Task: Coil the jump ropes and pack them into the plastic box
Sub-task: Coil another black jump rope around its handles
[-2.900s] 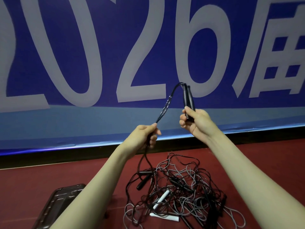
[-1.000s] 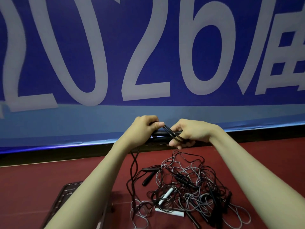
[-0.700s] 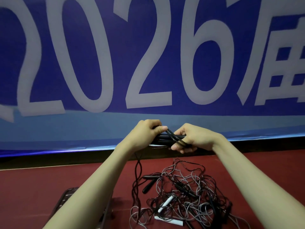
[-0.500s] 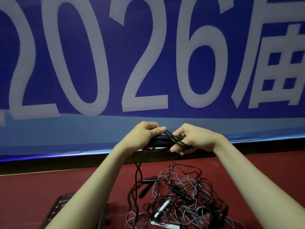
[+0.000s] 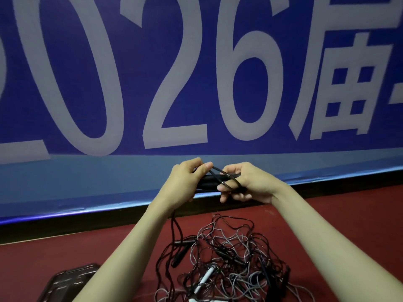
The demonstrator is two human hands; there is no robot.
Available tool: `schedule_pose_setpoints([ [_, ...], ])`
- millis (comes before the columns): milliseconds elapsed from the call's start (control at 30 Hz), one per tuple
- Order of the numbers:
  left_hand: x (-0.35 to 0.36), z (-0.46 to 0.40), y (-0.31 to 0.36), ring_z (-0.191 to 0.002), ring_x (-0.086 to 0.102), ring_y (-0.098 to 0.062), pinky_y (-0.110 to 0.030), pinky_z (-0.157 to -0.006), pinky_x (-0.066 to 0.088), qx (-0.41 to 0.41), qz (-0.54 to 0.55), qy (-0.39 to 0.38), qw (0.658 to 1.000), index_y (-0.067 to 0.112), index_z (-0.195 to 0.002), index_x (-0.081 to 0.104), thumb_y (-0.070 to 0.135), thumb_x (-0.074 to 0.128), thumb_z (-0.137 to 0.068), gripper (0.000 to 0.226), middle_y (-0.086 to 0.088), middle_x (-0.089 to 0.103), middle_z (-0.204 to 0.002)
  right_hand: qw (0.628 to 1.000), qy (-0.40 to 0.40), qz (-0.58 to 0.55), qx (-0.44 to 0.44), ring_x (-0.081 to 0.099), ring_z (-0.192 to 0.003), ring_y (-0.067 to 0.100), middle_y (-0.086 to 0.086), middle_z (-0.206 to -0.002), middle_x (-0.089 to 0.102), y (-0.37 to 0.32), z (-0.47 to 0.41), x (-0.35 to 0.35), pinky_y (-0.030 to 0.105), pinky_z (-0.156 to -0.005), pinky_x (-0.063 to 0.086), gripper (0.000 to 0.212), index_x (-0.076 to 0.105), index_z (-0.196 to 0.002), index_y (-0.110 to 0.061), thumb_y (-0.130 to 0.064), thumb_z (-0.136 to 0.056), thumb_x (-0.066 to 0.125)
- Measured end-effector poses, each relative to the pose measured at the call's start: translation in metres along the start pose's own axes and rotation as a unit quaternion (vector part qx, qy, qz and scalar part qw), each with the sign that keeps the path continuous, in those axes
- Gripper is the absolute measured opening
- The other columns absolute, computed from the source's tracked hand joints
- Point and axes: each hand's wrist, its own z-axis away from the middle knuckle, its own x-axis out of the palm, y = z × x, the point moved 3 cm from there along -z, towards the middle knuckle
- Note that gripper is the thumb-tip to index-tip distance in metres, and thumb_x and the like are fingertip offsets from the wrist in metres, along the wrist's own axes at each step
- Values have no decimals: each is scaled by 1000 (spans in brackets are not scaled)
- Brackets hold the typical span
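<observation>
Head view. Plastic box (image 5: 65, 282) sits at lower left on the red floor (image 5: 54, 253); dark and translucent, cut off by the bottom edge and partly covered by the left forearm. Its contents cannot be made out; no rope visible in the exposed part.

Both hands are raised in front of the blue banner (image 5: 130, 83). Left hand (image 5: 185, 182) has its fingers curled round the left ends of two black handles (image 5: 209, 180), which lie horizontal and stacked together. Right hand (image 5: 246, 184) grasps the right ends of the same handles, with a loop of black cord (image 5: 220, 173) crossing over them between thumb and fingers. Grip state: both clenched on the black jump rope. The rope's remaining length (image 5: 174, 227) hangs down from under the left hand to the floor.

Pile of tangled jump ropes (image 5: 229, 258) lies on the floor below the hands, right of the box and apart from it: black and grey cords mixed, a black handle (image 5: 180, 256) at its left side, a white handle (image 5: 205, 280) near the middle. The pile's lower part runs off the bottom edge.

Open floor to the left above the box and to the right of the pile. A dark strip (image 5: 65, 227) separates banner from floor.

Individual ropes in the pile cannot be counted.
</observation>
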Motion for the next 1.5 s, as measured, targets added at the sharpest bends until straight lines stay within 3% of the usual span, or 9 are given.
schedule_pose_setpoints([
  [267,-15,-2,1,-48,34,-18,-29,-44,31,2,33,69,997,7,-76,46,42,50,-97,42,-5,38,-59,987,34,-118,-99,56,-60,20,14,-88,63,-15,-5,3,25,-55,45,11,59,-105,-6,-5,-95,54],
  [400,-25,-4,-1,-42,32,-17,-23,-39,30,-30,67,86,994,10,-70,42,41,50,-97,42,3,34,-52,980,-34,-157,-121,62,-74,27,11,-97,65,-22,-2,5,32,-64,49,30,54,-110,-8,-10,-80,48],
  [467,-30,-4,-3,-38,31,-14,-21,-39,29,-42,71,93,992,15,-66,41,40,51,-97,41,8,32,-47,987,-55,-84,-124,63,-75,25,7,-95,65,-26,2,8,32,-65,49,35,49,-114,-10,-4,-81,58],
  [567,-33,-4,-5,-38,28,-13,-22,-38,27,-55,84,98,990,18,-64,40,40,51,-97,42,10,31,-46,986,24,105,-128,53,-59,14,-6,-72,64,-29,1,15,27,-58,46,36,46,-106,-11,-10,-83,75],
  [733,-38,-2,-6,-41,28,-14,-23,-40,28,-53,87,100,990,19,-64,45,42,51,-97,41,8,32,-49,966,135,133,-175,31,-47,5,-12,-58,43,-30,-8,22,19,-45,27,23,44,-86,-12,-28,-97,56],
  [967,-33,-1,-11,-45,31,-16,-25,-44,29,-73,74,121,987,15,-66,40,43,49,-98,43,3,35,-51,975,59,176,-119,33,-55,11,-1,-66,39,-30,-7,11,26,-51,26,33,46,-87,-1,-31,-97,57],
  [1100,-30,-4,-8,-44,29,-15,-24,-44,27,-72,93,123,985,13,-68,39,42,50,-97,43,3,32,-51,987,15,130,-97,26,-58,14,0,-67,30,-31,-5,6,33,-55,21,24,39,-87,-11,-28,-101,49],
  [1333,-30,7,-3,-44,56,-17,-22,-41,36,-101,235,-130,958,17,-68,65,39,37,-102,50,-5,55,-55,994,-42,54,-88,25,-59,13,3,-71,23,-32,5,0,26,-55,28,26,34,-84,-15,-33,-97,46],
  [1500,-23,15,-16,-41,55,-18,-21,-41,41,-116,371,-143,910,13,-74,67,29,41,-95,37,-6,53,-56,992,-73,17,-104,25,-59,13,4,-72,24,-32,3,8,26,-54,27,21,36,-90,-15,-32,-97,46],
])
